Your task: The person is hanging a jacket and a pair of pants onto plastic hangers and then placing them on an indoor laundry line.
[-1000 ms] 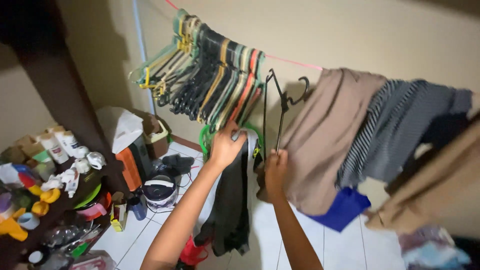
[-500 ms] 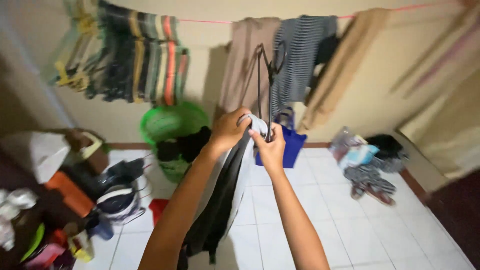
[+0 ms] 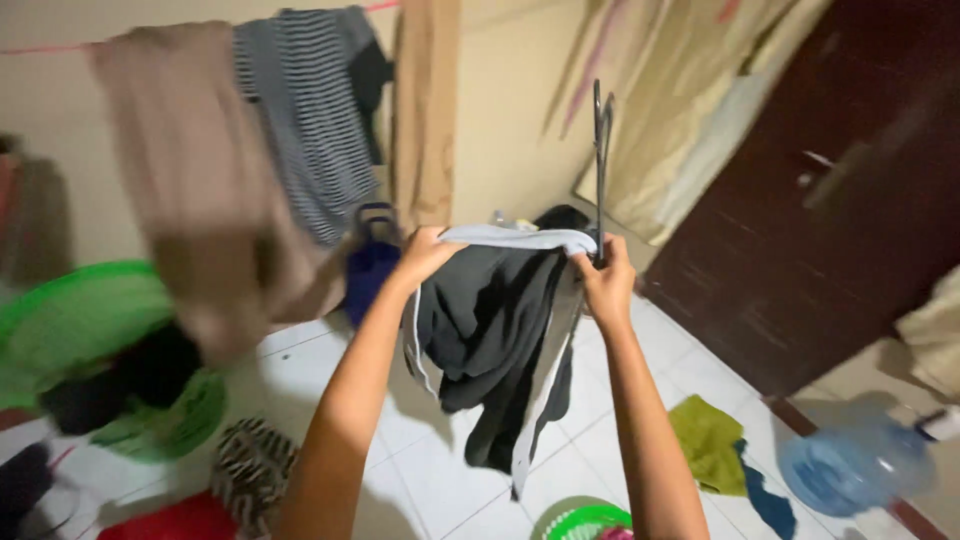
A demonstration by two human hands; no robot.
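Left hand: the left hand [image 3: 425,252] is closed on one end of the pale grey waistband of a dark garment [image 3: 495,330], pulling it taut.
Right hand: the right hand [image 3: 605,282] pinches the waistband's other end and, in the same grip, a black hanger [image 3: 600,160] that stands upright above the fist.
Garment: black with pale trim, it hangs open between the two hands at chest height, its lower part trailing toward the white tiled floor [image 3: 430,470].
Behind: a beige cloth [image 3: 190,190], a striped top [image 3: 315,120] and a tan cloth [image 3: 425,110] hang from a line along the wall; a blue bag [image 3: 368,262] sits just below them.
Left edge: a green basket [image 3: 95,350] holds dark clothes, blurred.
Right side: a dark wooden door [image 3: 820,190]; a large blue water bottle [image 3: 860,462] lies on the floor near a green rag [image 3: 708,440].
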